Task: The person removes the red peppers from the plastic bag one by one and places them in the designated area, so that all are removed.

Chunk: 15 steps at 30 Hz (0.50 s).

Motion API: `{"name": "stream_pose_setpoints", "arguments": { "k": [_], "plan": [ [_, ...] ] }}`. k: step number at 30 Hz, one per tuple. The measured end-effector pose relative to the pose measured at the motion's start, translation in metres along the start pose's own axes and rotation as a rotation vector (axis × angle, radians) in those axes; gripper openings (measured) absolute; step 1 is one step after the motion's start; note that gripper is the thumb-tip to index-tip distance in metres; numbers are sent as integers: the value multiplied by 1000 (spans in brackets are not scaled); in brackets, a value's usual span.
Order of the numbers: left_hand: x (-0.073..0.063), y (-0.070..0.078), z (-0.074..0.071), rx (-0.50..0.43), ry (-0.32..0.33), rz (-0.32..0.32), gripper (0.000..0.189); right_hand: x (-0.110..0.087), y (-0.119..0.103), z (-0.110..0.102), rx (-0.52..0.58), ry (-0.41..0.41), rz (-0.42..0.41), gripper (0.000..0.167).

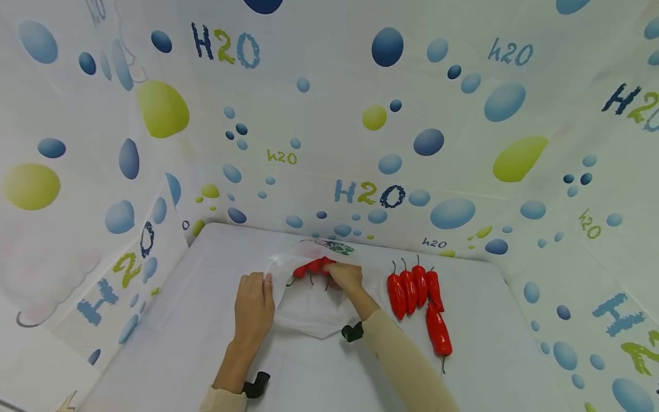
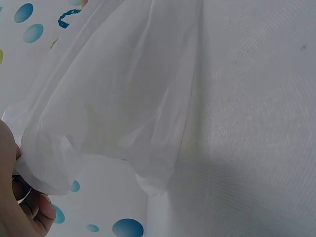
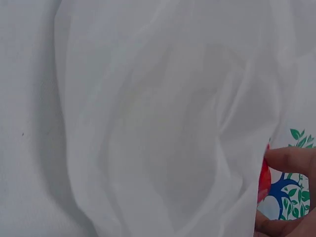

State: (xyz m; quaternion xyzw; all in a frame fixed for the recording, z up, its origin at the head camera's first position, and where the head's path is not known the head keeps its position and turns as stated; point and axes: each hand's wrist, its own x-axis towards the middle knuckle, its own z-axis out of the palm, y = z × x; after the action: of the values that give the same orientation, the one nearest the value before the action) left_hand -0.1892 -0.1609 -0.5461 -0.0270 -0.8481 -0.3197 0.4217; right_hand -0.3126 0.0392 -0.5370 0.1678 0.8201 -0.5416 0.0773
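Our left hand [image 1: 254, 306] pinches the edge of a thin white plastic bag [image 1: 316, 320], prob to steady it. Our right hand [image 1: 346, 276] grips a glossy red chili pepper [image 3: 264, 180], w/ others at bag's far side; can't tell if inside. 5 more peppers [image 1: 421, 289] lie right of bag, prob for easy reach.

Soft light, faint shadows, glints on peppers [image 1: 396, 294], dim wrist views

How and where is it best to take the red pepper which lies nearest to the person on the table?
Probably best: grip the pepper across its wide end, just beyond the stem, coming from above on the near side. It lies on its side, its wide end and stem free and turned that way, while its narrow end meets or nearly meets another pepper.
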Motion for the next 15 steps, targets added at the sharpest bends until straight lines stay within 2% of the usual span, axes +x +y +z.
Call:
{"name": "stream_pose_setpoints", "arguments": {
  "k": [4, 8, 11, 15],
  "plan": [
    [0, 0, 0, 1, -4, -2, 19, 4, 2, -1, 13, -14, 29, 39],
    [0, 0, 1, 2, -10, 0, 18, 6, 5, -2, 73, -24, 41, 41],
    [0, 0, 1, 1, -9, 1, 18, 8, 9, -3, 87, -35, 14, 41],
    [0, 0, 2, 0, -10, 0, 19, 9, 14, -5, 35, -36, -43, 43]
  ]
}}
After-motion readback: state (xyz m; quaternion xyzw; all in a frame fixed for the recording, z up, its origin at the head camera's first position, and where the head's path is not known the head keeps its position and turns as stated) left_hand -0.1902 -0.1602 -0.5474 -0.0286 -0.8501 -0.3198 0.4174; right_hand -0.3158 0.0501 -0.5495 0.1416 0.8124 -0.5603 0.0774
